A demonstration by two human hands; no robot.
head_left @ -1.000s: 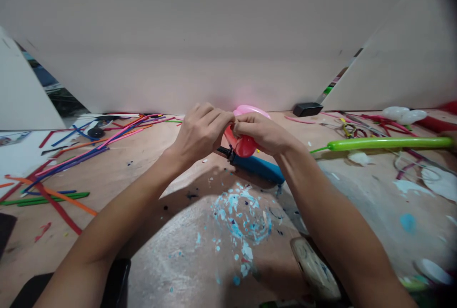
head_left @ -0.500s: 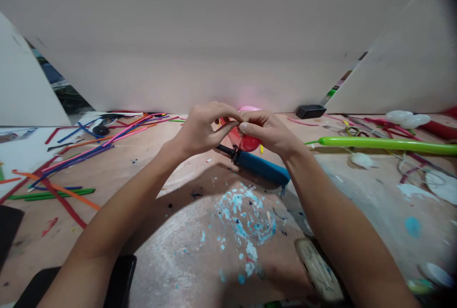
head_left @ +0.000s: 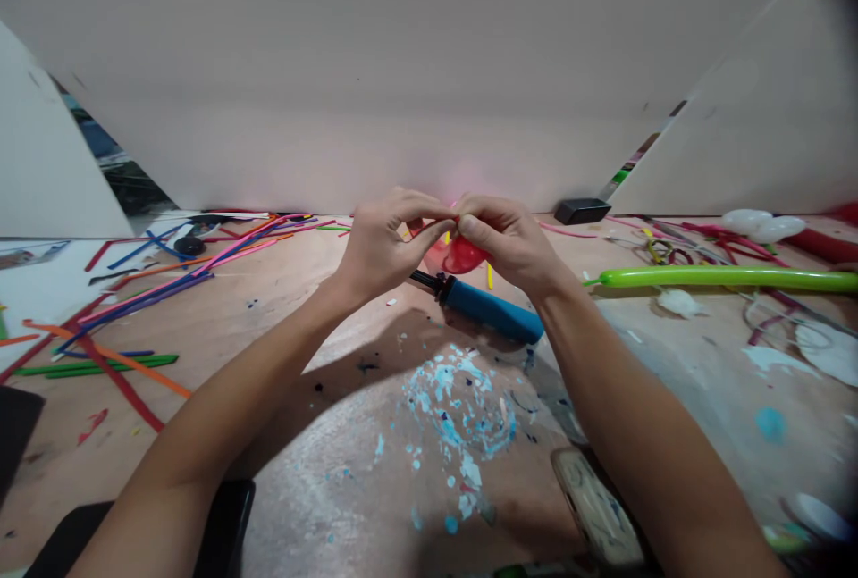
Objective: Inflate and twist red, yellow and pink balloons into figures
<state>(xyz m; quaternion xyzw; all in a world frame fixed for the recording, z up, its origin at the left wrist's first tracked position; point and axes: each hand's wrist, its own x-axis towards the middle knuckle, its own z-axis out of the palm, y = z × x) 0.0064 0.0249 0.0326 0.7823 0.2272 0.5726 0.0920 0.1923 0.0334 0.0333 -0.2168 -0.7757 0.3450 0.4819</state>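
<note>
My left hand [head_left: 392, 241] and my right hand [head_left: 502, 238] meet at the middle of the view, fingertips pinched together on a red balloon [head_left: 464, 256]. Its inflated part hangs below and behind my fingers, and some of it is hidden by them. Just under the hands a blue balloon pump [head_left: 492, 310] lies slantwise on the table, its black end [head_left: 425, 279] toward the left. A small yellow strip [head_left: 490, 277] lies behind the pump.
Uninflated balloons [head_left: 194, 279] in several colours lie scattered at left. A long inflated green balloon [head_left: 724, 278] rests at right, near white balloons [head_left: 762, 224]. A black box [head_left: 582, 210] stands against the back panel [head_left: 429, 113]. Blue paint flecks [head_left: 462, 399] mark the table.
Both hands stay pinched on the red balloon. Their fingers have shifted slightly, and less of the pink behind them shows. The pump and the other things remain in place.
</note>
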